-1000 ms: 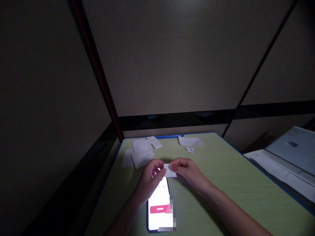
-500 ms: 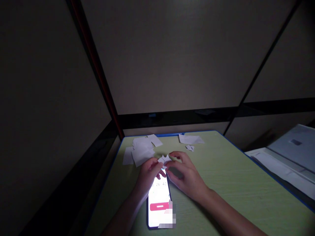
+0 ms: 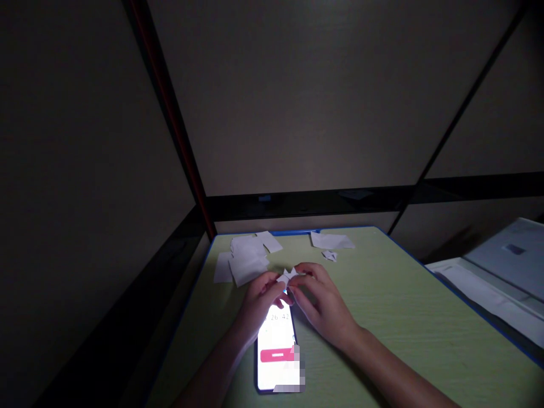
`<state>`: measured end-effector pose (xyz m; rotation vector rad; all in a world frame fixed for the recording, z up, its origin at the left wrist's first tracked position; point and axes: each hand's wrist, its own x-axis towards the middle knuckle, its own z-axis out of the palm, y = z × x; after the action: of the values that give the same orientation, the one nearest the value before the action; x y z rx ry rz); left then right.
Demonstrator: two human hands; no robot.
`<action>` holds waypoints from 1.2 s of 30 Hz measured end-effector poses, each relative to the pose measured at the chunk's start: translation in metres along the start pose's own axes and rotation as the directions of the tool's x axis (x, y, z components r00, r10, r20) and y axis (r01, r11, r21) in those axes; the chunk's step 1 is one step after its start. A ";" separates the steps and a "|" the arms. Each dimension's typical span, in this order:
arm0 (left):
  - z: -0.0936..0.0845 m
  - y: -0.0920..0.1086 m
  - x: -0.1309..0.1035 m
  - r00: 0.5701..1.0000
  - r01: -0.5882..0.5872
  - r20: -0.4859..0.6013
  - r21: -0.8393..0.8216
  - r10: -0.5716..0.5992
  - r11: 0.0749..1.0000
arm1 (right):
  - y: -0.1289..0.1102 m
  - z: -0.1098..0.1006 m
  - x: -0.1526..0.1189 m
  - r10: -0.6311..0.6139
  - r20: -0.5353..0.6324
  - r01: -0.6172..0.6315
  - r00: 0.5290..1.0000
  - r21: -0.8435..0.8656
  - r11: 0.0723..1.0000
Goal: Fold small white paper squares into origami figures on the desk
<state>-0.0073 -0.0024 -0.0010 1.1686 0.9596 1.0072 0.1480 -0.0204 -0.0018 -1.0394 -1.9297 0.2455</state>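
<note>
A small folded white paper [image 3: 288,277] with pointed tips is pinched between my two hands, above the top end of a lit phone [image 3: 277,371]. My left hand [image 3: 258,303] grips its left side between thumb and fingers. On the right side, my right hand [image 3: 325,303] has its fingertips closed on the paper. The phone lies on the green table [image 3: 395,294], its screen showing digits and a red bar. My fingers hide part of the paper and the upper screen.
White paper sheets [image 3: 247,263] lie overlapping at the back left. Another sheet [image 3: 332,241] and a small folded paper piece [image 3: 330,256] are at the back. An open white box [image 3: 501,283] stands beyond the right edge.
The view has shifted slightly. My right fingers have drawn in closer around the folded paper, which both hands still hold.
</note>
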 end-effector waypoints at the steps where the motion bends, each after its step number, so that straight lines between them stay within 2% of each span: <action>1: 0.000 0.000 0.000 1.000 -0.005 0.006 0.005 0.005 1.000 | 0.000 0.001 0.000 0.018 -0.013 -0.018 1.000 0.036 0.999; 5: 0.000 0.000 0.000 1.000 -0.015 0.021 0.033 0.014 0.999 | 0.001 0.010 0.000 0.162 -0.092 -0.141 0.983 0.202 0.969; 8: 0.002 0.001 0.000 1.000 -0.016 0.013 0.054 0.015 0.998 | 0.006 0.017 -0.001 0.327 -0.125 -0.270 0.937 0.338 0.901; 13: 0.003 0.003 -0.001 1.000 -0.011 0.008 0.075 0.011 0.997 | 0.012 0.020 0.000 0.434 0.055 -0.412 0.899 0.441 0.797; 15: 0.003 0.004 -0.002 1.000 -0.002 0.004 0.087 0.002 0.996 | 0.012 0.019 0.000 0.463 0.083 -0.446 0.883 0.460 0.768; 18: 0.002 0.003 -0.001 1.000 -0.027 0.005 0.127 0.026 0.992 | 0.011 0.018 0.001 0.488 0.097 -0.464 0.868 0.509 0.725; 20: 0.001 0.001 0.000 0.994 -0.093 -0.037 0.166 0.101 0.982 | 0.010 0.016 0.002 0.481 0.100 -0.458 0.871 0.517 0.723; 23: 0.000 -0.002 0.001 0.961 -0.206 -0.137 0.217 0.239 0.954 | 0.008 0.014 0.003 0.456 0.113 -0.448 0.883 0.495 0.745; 25: 0.000 -0.003 0.001 0.948 -0.233 -0.155 0.253 0.278 0.939 | 0.008 0.013 0.003 0.453 0.150 -0.463 0.879 0.499 0.733; 30: 0.001 0.000 0.001 0.970 -0.163 -0.127 0.296 0.208 0.941 | 0.011 0.012 0.002 0.438 0.269 -0.511 0.858 0.535 0.673; 36: 0.000 -0.003 0.005 0.965 -0.125 -0.199 0.215 0.169 0.969 | 0.009 0.010 0.007 0.447 0.273 -0.507 0.852 0.646 0.570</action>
<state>-0.0060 0.0022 -0.0045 1.3325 1.1814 1.1966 0.1436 -0.0071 -0.0080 -0.9882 -1.3498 1.2587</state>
